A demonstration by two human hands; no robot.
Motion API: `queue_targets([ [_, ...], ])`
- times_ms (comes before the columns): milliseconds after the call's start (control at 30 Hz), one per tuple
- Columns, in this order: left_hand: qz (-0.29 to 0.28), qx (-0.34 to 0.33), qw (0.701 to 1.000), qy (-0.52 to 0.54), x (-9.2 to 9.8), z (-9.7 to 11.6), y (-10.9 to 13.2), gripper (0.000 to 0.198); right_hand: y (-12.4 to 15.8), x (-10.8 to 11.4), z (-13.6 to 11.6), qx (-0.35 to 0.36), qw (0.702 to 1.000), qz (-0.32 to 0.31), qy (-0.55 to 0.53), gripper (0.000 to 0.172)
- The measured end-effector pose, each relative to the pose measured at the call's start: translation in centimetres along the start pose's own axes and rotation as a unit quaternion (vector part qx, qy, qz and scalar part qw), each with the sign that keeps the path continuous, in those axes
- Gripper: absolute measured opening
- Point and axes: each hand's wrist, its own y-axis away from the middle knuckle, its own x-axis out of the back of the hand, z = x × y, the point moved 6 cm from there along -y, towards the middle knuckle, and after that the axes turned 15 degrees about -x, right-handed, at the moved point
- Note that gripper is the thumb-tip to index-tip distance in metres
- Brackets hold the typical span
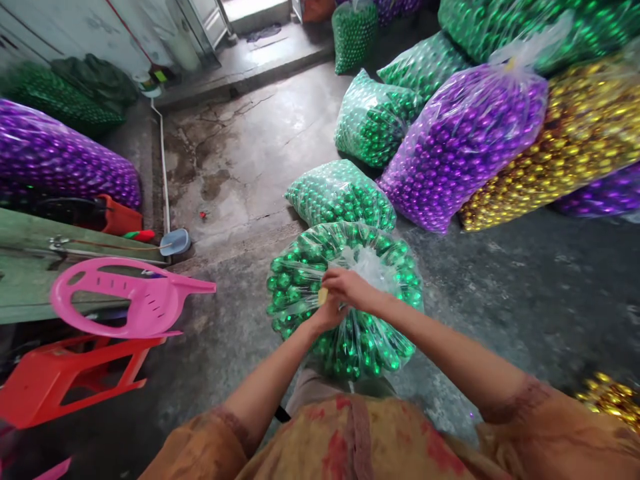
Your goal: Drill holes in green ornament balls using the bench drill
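Note:
In front of my legs stands a clear plastic bag (296,277) full of shiny green balls, its top gathered in the middle. My left hand (331,312) is closed around the gathered neck, its fingers largely hidden. My right hand (350,287) crosses just above it, fingers pinched together at the neck. A small yellow strip (323,295) shows at the fingertips, between the two hands. Loose whitish plastic from the bag's mouth (373,270) fans out beyond my right hand.
Filled bags of green balls (345,197), purple balls (465,133) and gold balls (560,140) lie ahead and right. At left are a pink plastic chair (170,303), a red stool (45,380) and a purple-filled bag (65,153). Gold balls (607,397) lie at lower right.

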Motion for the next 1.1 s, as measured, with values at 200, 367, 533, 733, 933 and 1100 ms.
queue_targets([
  [200, 0.006, 0.009, 0.997, 0.07, -1.6, -0.6, 0.1, 0.025, -1.8, 1.0, 2.9, -0.074, 0.996, 0.033, 0.026, 0.021],
  [367, 0.026, 0.029, 0.991, 0.125, -1.0, -0.3, 0.5, 0.022, 1.8, 0.3, 6.1, -0.162, 0.984, 0.06, 0.041, 0.043],
  [533, 0.032, 0.062, 0.982, 0.173, -0.1, -0.4, 0.9, 0.023, 8.0, -2.2, 6.2, -0.219, 0.969, 0.116, 0.024, 0.036],
  [733, 0.056, 0.124, 0.971, 0.196, 0.3, -0.9, 1.2, 0.039, 11.4, -6.0, 5.5, -0.283, 0.944, 0.169, 0.005, 0.035],
  [933, 0.105, 0.146, 0.974, 0.137, -0.3, -0.6, 0.1, 0.033, 10.4, -8.2, 3.5, -0.267, 0.955, 0.127, 0.011, 0.027],
  [1100, 0.108, 0.163, 0.978, 0.077, -1.5, -0.4, -1.0, 0.034, 9.5, -8.0, 0.8, -0.24, 0.967, 0.078, -0.02, 0.021],
])
